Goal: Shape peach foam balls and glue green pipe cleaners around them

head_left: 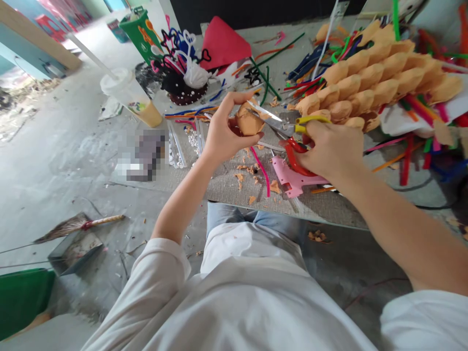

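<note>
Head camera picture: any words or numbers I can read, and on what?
No words can be read.
Cup: small print, too blurred.
Green bin: orange marks, too blurred.
Scissors in the right hand: no words.
Orange piece in the left hand: plain.

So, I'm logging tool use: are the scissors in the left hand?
No, the scissors sit in the right hand, while the left hand holds an orange piece.

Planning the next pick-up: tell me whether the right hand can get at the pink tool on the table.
Probably yes: the pink tool lies uncovered just under the right hand. But its fingers are in the scissors, so they are not free to grip.
</note>
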### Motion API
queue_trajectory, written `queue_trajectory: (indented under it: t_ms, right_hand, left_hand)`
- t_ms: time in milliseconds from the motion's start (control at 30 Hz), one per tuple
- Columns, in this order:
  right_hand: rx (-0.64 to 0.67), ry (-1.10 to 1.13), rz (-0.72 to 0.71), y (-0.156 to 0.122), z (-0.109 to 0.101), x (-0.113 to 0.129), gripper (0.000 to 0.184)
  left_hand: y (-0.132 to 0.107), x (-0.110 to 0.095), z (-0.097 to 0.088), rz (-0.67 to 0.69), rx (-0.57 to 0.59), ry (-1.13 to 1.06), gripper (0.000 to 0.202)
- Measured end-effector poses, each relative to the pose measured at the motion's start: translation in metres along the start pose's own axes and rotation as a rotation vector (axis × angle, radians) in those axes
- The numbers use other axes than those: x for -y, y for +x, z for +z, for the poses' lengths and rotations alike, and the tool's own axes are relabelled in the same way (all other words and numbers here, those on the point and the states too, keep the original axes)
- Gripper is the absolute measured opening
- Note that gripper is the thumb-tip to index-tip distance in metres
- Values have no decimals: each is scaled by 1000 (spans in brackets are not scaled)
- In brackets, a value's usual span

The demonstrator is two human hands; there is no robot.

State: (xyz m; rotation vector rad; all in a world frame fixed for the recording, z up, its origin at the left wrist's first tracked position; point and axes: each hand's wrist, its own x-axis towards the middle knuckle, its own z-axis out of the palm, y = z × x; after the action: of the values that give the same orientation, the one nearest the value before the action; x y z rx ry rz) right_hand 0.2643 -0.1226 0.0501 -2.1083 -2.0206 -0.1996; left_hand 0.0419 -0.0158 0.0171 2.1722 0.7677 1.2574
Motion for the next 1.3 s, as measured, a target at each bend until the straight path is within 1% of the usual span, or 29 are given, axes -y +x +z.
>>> queue_trajectory:
  t_ms: [167,200,300,400,533,733,800,900,967,1100,1300]
  right_hand:
    - [-97,19,-7,-1,1,-1,59]
    - [-98,21,-6,-2,0,0,60]
    - [-24,3,-13,-2,-2,1,60]
    - [44,-40,0,-1,-2,2,56]
    - [72,-106,33,1,-2,2,47]
    - [82,-80,14,0,-3,0,40]
    - [40,-78,21,0,-3,0,45]
    - [-39,-67,22,0,-2,-1,61]
    - [-47,-57,12,0,-2,-1,66]
    - [-3,-17,-15,-1,-4,0,61]
    - [28,-47,-1,-1,-2,0,55]
  left_hand:
    - [0,-4,-1,-39,28,-12,62]
    - [0,-6,-2,-44,35,-18,62]
    - [1,-9,-2,-31,44,-26,61]
    - [1,-12,-3,-32,51,-26,62]
    - [1,-13,-3,-36,45,-42,62]
    - [2,-11,-3,-18,30,-48,61]
    - [2,-9,-4,-28,28,-42,64]
    - [1,-4,-4,-30,47,-28,68]
    - [1,-1,-5,-29,72,-23,69]
    - [1,2,-7,-23,108,-24,72]
    - [2,-2,-10,-5,129,-14,74]
